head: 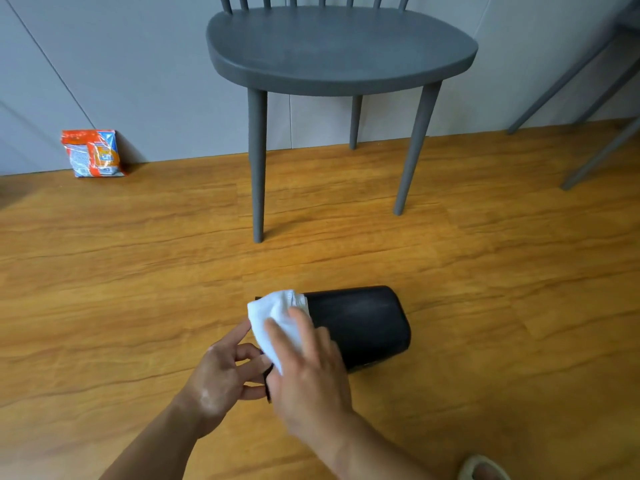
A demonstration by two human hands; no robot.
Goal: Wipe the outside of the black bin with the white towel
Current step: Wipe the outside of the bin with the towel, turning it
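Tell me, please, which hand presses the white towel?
The right hand, flat on the white cloth towel; the left hand only grips the black plastic bin.

1. Black bin [363, 323] on its side on the wooden floor [138, 271], rim end at the left fingers [247, 351], closed base past the right fingertips.
2. White towel [273, 313] bunched on the bin's upper wall, pressed under the spread fingers of the right hand [308, 372].
3. Left hand [218, 375] at the rim, fingers curled on its edge, index tip against the towel.
4. Grey chair [339, 50] well beyond the fingertips; orange packet [93, 154] far left of them, against the wall.
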